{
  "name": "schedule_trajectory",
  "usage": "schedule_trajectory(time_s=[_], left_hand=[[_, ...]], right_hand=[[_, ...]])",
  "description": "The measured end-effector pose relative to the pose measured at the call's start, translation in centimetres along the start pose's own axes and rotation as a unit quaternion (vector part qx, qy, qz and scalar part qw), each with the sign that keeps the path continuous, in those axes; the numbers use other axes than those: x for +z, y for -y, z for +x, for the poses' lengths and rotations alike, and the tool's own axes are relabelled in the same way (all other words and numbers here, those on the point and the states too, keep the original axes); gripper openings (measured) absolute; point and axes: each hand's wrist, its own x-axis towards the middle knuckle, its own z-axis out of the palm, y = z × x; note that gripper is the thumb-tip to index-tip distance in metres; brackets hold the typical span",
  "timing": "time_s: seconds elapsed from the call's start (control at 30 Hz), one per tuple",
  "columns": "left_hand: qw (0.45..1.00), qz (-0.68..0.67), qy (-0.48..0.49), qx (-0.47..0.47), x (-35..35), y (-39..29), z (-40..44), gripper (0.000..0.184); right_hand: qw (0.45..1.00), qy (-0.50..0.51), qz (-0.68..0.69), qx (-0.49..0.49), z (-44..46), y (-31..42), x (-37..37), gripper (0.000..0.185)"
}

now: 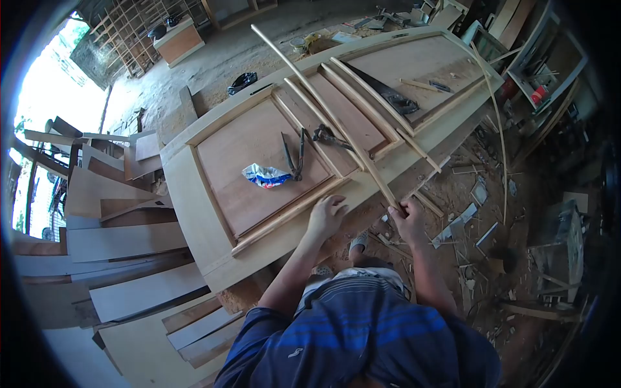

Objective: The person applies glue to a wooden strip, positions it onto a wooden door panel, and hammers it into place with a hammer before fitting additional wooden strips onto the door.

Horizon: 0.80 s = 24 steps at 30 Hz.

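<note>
My right hand (409,223) is closed around the near end of a long wooden moulding strip (310,90), which slants away across the door panel (187,213) and past its far edge. My left hand (326,216) lies at the panel's near edge, fingers loosely bent and apart, holding nothing. On the left recessed section rest a pair of pincers (296,158) and a crumpled white and blue packet (266,175). Beside the strip is a dark-headed tool, perhaps a hammer (330,137), partly hidden. A handsaw (394,100) lies farther right.
More loose strips (369,103) lie across the panel. A thin stick (420,85) sits at its right. Stacked boards (129,239) fill the left side. Wood scraps (456,226) litter the floor at right. A long thin strip (498,123) leans over the panel's right end.
</note>
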Motion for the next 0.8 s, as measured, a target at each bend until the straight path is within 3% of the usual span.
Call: schedule_trajectory(time_s=[0.1, 0.2, 0.27, 0.3, 0.37, 0.43, 0.6, 0.7, 0.8], left_hand=[[0.978, -0.190, 0.053, -0.071, 0.5, -4.8, -2.3, 0.042], [0.892, -0.449, 0.036, -0.031, 3.0, -6.5, -3.7, 0.036], [0.857, -0.504, 0.054, -0.097, 3.1, -5.9, -4.1, 0.030], [0.835, -0.529, 0.069, -0.135, 3.2, -5.5, -4.5, 0.027], [0.844, -0.524, -0.024, -0.112, 0.4, -8.3, -6.0, 0.016], [0.831, -0.534, -0.114, -0.106, -1.8, -6.2, -6.5, 0.017], [0.818, -0.522, -0.216, -0.105, -9.2, -2.7, -9.5, 0.021], [0.806, -0.527, -0.251, -0.103, -11.5, -1.1, -12.5, 0.024], [0.785, -0.544, -0.286, -0.081, -11.6, 2.0, -16.4, 0.024]], right_hand=[[1.000, 0.014, 0.017, -0.004, -3.5, 0.9, -0.9, 0.030], [0.999, 0.039, 0.005, -0.025, -6.3, 0.8, -0.7, 0.031], [0.996, 0.060, -0.027, -0.066, -8.5, 0.8, -1.3, 0.036], [0.991, 0.075, -0.052, -0.094, -9.2, 4.2, -2.2, 0.039], [0.987, 0.102, -0.077, -0.098, -10.2, 8.1, -5.0, 0.042], [0.987, 0.131, -0.069, -0.059, -11.1, 9.5, -8.3, 0.040], [0.993, -0.030, -0.114, 0.000, -12.7, 8.7, -18.1, 0.034], [0.982, -0.124, -0.135, -0.034, -12.3, 5.3, -22.8, 0.030], [0.967, -0.151, -0.204, -0.001, -11.3, 3.9, -25.9, 0.032]])
